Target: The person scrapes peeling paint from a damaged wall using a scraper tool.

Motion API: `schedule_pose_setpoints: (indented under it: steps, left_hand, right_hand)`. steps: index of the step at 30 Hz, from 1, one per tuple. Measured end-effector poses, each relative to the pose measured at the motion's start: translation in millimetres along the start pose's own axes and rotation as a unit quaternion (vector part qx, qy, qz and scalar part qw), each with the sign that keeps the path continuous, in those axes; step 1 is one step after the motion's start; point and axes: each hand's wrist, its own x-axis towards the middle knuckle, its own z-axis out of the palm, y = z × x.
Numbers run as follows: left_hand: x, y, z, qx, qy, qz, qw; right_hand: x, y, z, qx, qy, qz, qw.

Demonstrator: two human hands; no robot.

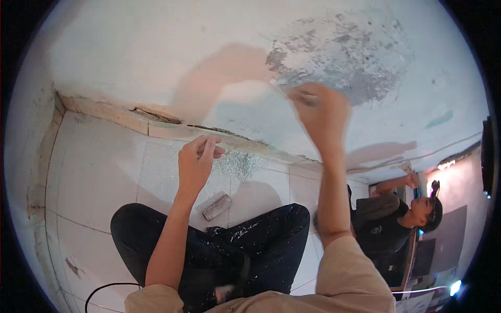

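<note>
My right hand point(323, 113) is blurred and closed around what looks like a scraper point(280, 89). Only a thin pale edge of the tool shows, held against the wall. It touches the lower left border of a rough grey patch point(340, 58), where the white paint is gone. Lower down, my left hand point(197, 162) hangs in front of the baseboard with half-curled fingers and nothing visible in it. Flakes of paint point(238, 164) and dust lie on the floor tiles below the patch. A dusty rectangular block point(217, 206) rests on the tiles before my crossed legs.
A tiled baseboard point(172, 131) with a cracked, broken upper edge runs along the wall. At the right, another person point(387, 215) in a dark cap raises a hand with a tool to the wall. A black cable point(111, 285) curves at lower left; a bright lamp point(455, 288) shines at lower right.
</note>
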Motion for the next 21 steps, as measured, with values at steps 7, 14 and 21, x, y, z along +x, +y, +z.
schedule_pose_setpoints:
  steps: [7, 14, 21]
  left_hand:
    - [1, -1, 3, 0.006, -0.007, 0.005, 1.0]
    - [1, -2, 3, 0.022, 0.005, 0.017, 1.0]
    - [-1, -2, 4, 0.013, -0.004, 0.02, 1.0]
  right_hand:
    - [-8, 24, -9, -0.11, -0.044, -0.015, 0.993]
    - [-8, 19, -14, -0.096, -0.063, -0.048, 0.992]
    - [-13, 43, -2, -0.097, -0.023, -0.067, 0.993]
